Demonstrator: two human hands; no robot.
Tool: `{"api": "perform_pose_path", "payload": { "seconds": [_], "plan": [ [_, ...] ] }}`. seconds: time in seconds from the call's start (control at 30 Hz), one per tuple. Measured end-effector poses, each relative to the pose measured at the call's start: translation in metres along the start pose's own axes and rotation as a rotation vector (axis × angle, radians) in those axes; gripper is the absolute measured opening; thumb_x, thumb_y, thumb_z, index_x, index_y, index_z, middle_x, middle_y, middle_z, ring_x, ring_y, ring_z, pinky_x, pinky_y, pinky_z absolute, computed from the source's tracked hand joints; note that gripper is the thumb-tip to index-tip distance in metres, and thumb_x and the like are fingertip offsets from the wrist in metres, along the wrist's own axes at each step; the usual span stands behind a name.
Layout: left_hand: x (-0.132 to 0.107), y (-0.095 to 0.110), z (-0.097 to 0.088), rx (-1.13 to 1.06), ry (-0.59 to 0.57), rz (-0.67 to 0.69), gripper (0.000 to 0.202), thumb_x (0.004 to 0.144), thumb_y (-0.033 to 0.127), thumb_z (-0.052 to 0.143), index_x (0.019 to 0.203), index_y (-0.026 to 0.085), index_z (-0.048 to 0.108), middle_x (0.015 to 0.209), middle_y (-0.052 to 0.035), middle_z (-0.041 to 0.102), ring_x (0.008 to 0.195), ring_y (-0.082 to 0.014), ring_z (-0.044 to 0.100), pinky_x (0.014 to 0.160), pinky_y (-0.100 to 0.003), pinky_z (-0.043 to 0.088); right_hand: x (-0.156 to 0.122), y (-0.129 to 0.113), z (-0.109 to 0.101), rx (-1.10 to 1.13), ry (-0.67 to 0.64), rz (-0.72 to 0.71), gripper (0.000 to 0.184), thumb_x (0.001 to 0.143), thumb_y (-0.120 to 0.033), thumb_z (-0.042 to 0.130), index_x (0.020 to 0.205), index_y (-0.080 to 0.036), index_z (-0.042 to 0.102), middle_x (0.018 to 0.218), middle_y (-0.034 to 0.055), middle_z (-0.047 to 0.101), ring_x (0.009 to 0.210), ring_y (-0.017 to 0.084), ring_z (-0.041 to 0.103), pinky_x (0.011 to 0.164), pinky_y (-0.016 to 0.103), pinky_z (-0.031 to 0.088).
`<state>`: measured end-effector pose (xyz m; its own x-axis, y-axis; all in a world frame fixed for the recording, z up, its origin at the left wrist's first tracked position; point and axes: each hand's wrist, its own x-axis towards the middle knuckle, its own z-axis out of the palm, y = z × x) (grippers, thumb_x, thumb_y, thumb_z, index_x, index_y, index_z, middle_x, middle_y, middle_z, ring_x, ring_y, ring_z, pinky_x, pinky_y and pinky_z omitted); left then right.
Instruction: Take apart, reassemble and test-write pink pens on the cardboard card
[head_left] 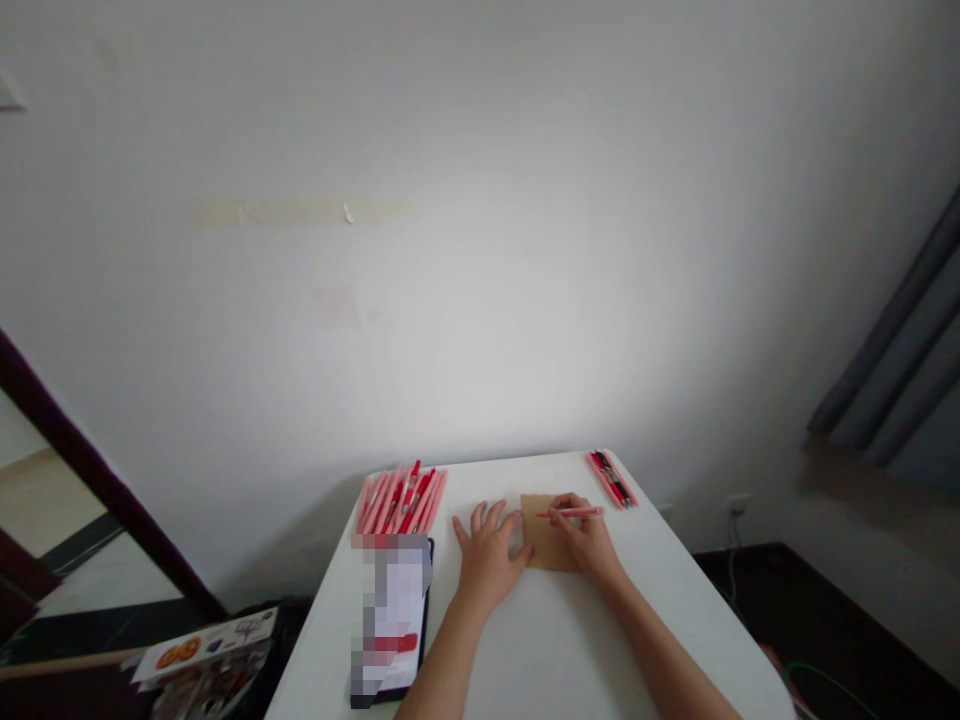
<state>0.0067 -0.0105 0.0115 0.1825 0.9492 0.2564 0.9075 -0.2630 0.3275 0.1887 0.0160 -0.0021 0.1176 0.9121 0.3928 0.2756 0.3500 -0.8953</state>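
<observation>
A small brown paper card [546, 545] lies on the white table [555, 640]. My right hand [589, 540] rests on the card's right part, fingers closed on a pink pen [574, 512] whose tip touches the card near its top. My left hand [487, 550] lies flat on the table with fingers spread, touching the card's left edge.
A pile of several pink and red pens [401, 498] lies at the table's far left. A few more pens [611, 478] lie at the far right corner. A tablet [390, 620] sits on the left side. A grey curtain [892, 370] hangs at right; a printed bag [206, 660] is lower left.
</observation>
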Motion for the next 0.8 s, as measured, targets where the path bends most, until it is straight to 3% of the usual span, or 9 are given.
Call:
{"api": "perform_pose_path", "payload": {
  "seconds": [0.1,0.33,0.57,0.8],
  "plan": [
    [0.0001,-0.0002,0.0007,-0.003,-0.014,-0.003,0.045,0.08,0.049,0.055,0.124,0.041,0.054,0.146,-0.0001,0.043,0.138,-0.0331,0.028,0.108,-0.073,0.006,-0.0015,0.0012,0.0002,-0.008,-0.021,0.005,0.032,0.08,-0.052,0.059,0.082,-0.023,0.071,0.089,0.0068,0.067,0.086,0.023,0.059,0.083,0.038,0.044],
    [0.0013,0.0006,-0.0009,-0.044,0.001,-0.006,0.018,0.081,0.041,0.058,0.095,0.034,0.067,0.138,0.0031,0.051,0.135,-0.0297,0.031,0.109,-0.071,0.008,-0.0032,-0.0006,0.0008,0.062,-0.024,-0.016,0.026,0.073,-0.05,0.067,0.082,-0.026,0.074,0.091,0.0067,0.069,0.093,0.026,0.059,0.089,0.042,0.045],
    [0.0001,0.003,-0.0066,0.018,-0.036,-0.038,0.04,0.078,0.049,0.059,0.117,0.043,0.059,0.145,0.0023,0.044,0.137,-0.0323,0.029,0.109,-0.071,0.008,-0.0031,-0.0027,0.0033,0.082,-0.001,-0.01,0.02,0.069,-0.044,0.071,0.072,-0.025,0.073,0.087,0.0074,0.07,0.09,0.025,0.061,0.088,0.042,0.047],
    [-0.0011,0.0037,-0.0047,0.011,-0.005,-0.038,0.035,0.076,0.051,0.06,0.109,0.038,0.064,0.142,0.0006,0.047,0.136,-0.0326,0.028,0.108,-0.073,0.006,-0.0018,-0.0052,0.0049,-0.034,-0.061,-0.044,0.014,0.075,-0.036,0.065,0.071,-0.023,0.07,0.084,0.0059,0.071,0.085,0.023,0.063,0.083,0.038,0.047]
  ]
}}
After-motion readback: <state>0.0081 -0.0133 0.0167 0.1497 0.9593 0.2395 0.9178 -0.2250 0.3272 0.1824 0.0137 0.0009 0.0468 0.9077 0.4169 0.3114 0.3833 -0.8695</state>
